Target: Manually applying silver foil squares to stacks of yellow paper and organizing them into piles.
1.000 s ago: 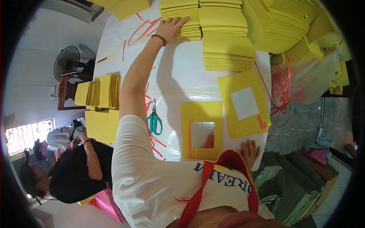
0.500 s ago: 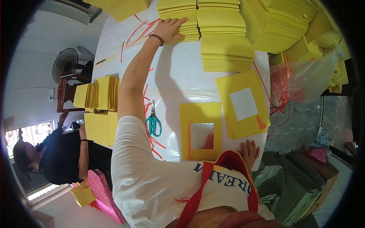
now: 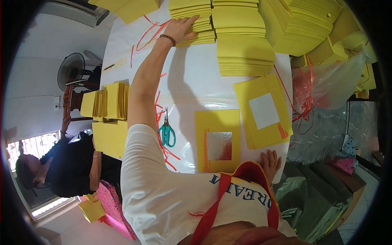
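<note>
The left hand (image 3: 184, 29) is stretched far across the white table (image 3: 192, 85), fingers spread flat on the near stack of yellow paper (image 3: 195, 20). Nothing is pinched: the hand is laid open on top of the pile, at its left edge. The arm is fully extended, elbow nearly straight, a beaded band at the wrist.

The right hand (image 3: 270, 162) is pressed palm down on the table's near edge, fingers splayed, nothing held. It is being used as a prop, just beside the lower corner of the yellow sheet with a silver foil square (image 3: 217, 141).

Risk is judged to lie mostly in that long reach. If the top sheets are dragged with flat fingers, several could slide together and the stack could fan out or be pushed against the neighbouring taller pile (image 3: 243, 49). Weight is carried over the table, so the foil sheet below the body could be creased or shifted by the shirt.

Teal-handled scissors (image 3: 166, 131) and loose red string (image 3: 161, 118) are seen under the outstretched arm; a snag on the way back is possible. A second yellow sheet with a white square (image 3: 263, 111) lies to the right, well apart from both hands.
</note>
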Demonstrator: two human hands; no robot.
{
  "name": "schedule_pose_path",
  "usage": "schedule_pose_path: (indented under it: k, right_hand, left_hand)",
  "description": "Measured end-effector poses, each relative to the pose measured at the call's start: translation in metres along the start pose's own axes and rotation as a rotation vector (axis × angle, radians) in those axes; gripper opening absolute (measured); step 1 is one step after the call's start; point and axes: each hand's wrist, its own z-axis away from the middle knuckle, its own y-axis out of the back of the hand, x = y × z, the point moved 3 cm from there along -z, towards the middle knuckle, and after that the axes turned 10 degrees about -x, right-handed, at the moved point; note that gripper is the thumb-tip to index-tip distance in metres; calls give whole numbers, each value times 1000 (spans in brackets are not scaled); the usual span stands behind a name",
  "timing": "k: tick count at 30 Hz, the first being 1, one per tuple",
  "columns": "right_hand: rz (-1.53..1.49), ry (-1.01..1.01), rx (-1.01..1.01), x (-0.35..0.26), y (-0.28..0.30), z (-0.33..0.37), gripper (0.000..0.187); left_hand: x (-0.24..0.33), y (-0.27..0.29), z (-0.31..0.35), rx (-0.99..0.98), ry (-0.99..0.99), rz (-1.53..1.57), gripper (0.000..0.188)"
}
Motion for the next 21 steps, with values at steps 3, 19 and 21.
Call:
schedule_pose_path:
  k: [3, 19, 21]
  right_hand:
    - [-11, -4, -13, -1, 1, 0, 35]
    - [-27, 0, -1, -1, 2, -1, 34]
    - [-11, 3, 2, -1, 1, 0, 34]
  left_hand:
    - [-4, -2, -1, 40, -34, 15, 58]
    - [-1, 5, 0, -40, 96, 202, 47]
    - [1, 4, -4, -107, 165, 275, 48]
